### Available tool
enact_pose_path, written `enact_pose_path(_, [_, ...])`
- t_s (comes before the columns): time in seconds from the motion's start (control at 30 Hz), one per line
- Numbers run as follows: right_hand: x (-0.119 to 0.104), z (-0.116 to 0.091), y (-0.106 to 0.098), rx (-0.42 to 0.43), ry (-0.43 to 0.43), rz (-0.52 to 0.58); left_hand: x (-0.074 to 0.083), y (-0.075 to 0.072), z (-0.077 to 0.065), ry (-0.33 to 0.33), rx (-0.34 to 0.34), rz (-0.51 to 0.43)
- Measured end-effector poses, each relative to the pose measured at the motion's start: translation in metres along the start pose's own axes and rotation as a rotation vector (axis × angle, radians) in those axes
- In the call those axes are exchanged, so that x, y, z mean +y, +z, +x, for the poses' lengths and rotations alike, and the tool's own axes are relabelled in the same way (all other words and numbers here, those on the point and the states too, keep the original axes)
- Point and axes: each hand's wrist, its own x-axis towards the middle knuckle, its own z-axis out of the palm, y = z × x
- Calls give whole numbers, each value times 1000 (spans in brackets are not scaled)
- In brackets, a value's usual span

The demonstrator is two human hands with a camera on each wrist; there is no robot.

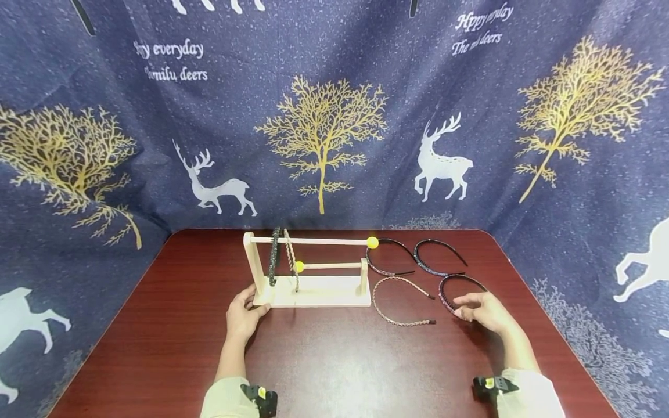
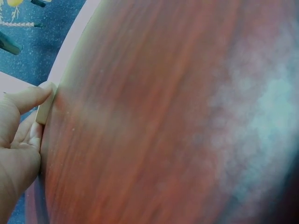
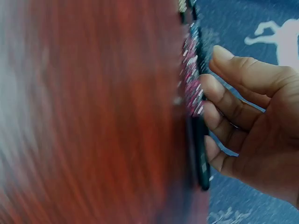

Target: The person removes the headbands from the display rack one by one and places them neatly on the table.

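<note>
My left hand [image 1: 244, 316] pinches the left end of the pale wooden stand [image 1: 319, 299], thumb at the front corner of its base and fingers along the side. The stand carries two horizontal rods, each tipped with a yellow ball. From the upper rod [image 1: 329, 241] hang a black glittery headband [image 1: 273, 258] and a beige braided headband [image 1: 291, 255]. Over at the right, my right hand [image 1: 485, 310] has loosely bent fingers with the fingertips right at a black headband covered in pink and silver glitter [image 3: 192, 77]. Its thumb stands apart from the band.
Between the stand and my right hand lie a beige braided headband [image 1: 387, 316], a black headband with pinkish glitter [image 1: 377, 269] and one with bluish glitter [image 1: 424, 267]. They rest on a dark red wooden table [image 1: 324, 360]. Behind it hangs a blue cloth [image 1: 345, 52] with deer and trees.
</note>
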Motion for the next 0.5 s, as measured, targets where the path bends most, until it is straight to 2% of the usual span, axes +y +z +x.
enact_pose_path(0.3, [-46,-1,25,106,-68,81,-1,1,2,1,-2,-7])
enact_pose_path(0.5, [-69,4,49,123,-149,179,-2,1,-1,-7,2,-9])
